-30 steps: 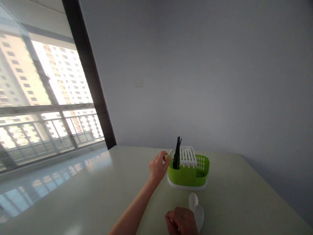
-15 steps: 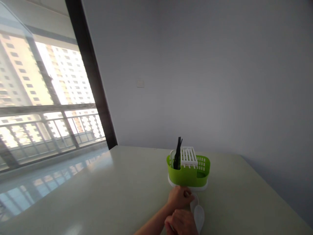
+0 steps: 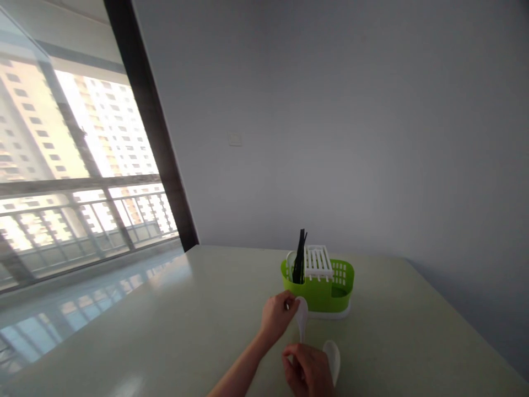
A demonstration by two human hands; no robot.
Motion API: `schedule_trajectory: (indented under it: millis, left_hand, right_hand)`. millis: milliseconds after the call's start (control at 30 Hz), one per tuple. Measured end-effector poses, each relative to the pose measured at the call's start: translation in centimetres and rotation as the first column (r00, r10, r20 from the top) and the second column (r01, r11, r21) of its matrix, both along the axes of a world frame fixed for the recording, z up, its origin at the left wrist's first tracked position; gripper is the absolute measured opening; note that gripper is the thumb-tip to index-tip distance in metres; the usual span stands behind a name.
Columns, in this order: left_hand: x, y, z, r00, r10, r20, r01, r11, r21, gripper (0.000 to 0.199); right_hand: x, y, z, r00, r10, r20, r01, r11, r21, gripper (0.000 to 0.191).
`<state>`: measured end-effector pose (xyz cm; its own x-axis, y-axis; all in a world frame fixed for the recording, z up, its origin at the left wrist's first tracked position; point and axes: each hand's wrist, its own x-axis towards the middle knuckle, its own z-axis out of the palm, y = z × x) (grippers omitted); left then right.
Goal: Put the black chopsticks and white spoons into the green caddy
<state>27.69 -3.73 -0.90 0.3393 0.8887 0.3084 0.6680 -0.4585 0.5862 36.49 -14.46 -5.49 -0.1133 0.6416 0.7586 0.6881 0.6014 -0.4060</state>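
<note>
My left hand (image 3: 279,315) reaches forward on the left, in front of the green basket (image 3: 318,292). Its fingertips pinch the rounded bowl end of a white spoon (image 3: 302,314), whose handle points back toward my right hand (image 3: 309,368). That hand is lower and nearer, with its fingers curled; whatever they hold, if anything, is hidden. A second white spoon (image 3: 332,355) is just right of my right hand, partly covered by it. In the basket's left part stand black chopsticks (image 3: 300,259) and a pale rounded utensil (image 3: 291,258).
A white slatted rack (image 3: 318,261) sits across the basket's middle, and a white tray (image 3: 330,315) shows under it. The pale table (image 3: 185,320) reaches back to a grey wall (image 3: 330,138). Glass windows (image 3: 82,165) are at the left.
My left hand has moved left and slightly forward with the white spoon, parting it from the other spoon. My right hand stays low, its fingers still curled. The view has shifted slightly.
</note>
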Motion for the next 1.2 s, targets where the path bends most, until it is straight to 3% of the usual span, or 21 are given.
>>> schedule_trajectory:
  millis: [167,300,367,533,667,767,900,1033,1100,1133,1200]
  left_hand:
    - [-2.9,-1.5,1.7,0.995,0.057,0.08,-0.076,0.965,0.253,0.023]
    - [-4.1,-3.4,1.6,0.993,-0.049,0.105,-0.01,0.865,0.501,0.013]
    - [-4.3,-4.2,1.5,0.992,-0.084,0.093,0.015,0.816,0.578,0.01]
    - [-4.3,-5.5,1.6,0.994,-0.093,0.065,0.033,0.786,0.617,0.009]
    - [-4.2,-5.6,1.5,0.994,-0.082,0.065,0.024,0.782,0.622,0.01]
    - [-4.5,-5.4,2.2,0.996,-0.079,0.05,0.026,0.745,0.666,0.01]
    - [-5.6,-4.5,5.7,0.988,-0.049,0.143,-0.083,0.619,0.781,0.01]
    - [-6.1,-2.9,11.0,0.934,0.011,0.357,-0.331,0.405,0.853,0.008]
    - [-5.6,-1.7,13.1,0.912,0.028,0.409,-0.396,0.322,0.86,0.005]
    - [-5.1,-1.1,13.7,0.912,0.031,0.408,-0.398,0.306,0.865,0.004]
    - [-3.8,0.4,14.1,0.93,0.037,0.365,-0.356,0.333,0.873,0.006]
  right_hand:
    - [0.3,0.7,-1.0,0.942,-0.085,-0.324,0.021,0.98,-0.196,0.021]
    - [0.9,1.2,-1.2,0.936,-0.129,-0.328,0.056,0.973,-0.223,0.036]
    - [1.1,1.2,-1.1,0.955,-0.11,-0.276,0.037,0.966,-0.256,0.031]
    - [1.3,1.0,-1.0,0.98,-0.063,-0.188,0.007,0.959,-0.284,0.029]
    - [1.3,1.1,-1.1,0.975,-0.052,-0.214,-0.005,0.966,-0.259,0.033]
    - [1.3,1.3,-1.4,0.971,-0.055,-0.234,-0.016,0.957,-0.291,0.035]
    - [1.4,1.4,-1.8,0.968,-0.089,-0.235,0.013,0.952,-0.305,0.037]
    - [1.7,1.5,-1.8,0.969,-0.079,-0.234,0.011,0.96,-0.279,0.034]
    - [1.8,1.4,-1.6,0.974,-0.061,-0.217,-0.002,0.96,-0.279,0.033]
    - [1.8,1.4,-1.6,0.977,-0.055,-0.206,-0.005,0.96,-0.281,0.033]
    - [1.8,1.5,-1.7,0.981,-0.054,-0.185,0.001,0.961,-0.278,0.033]
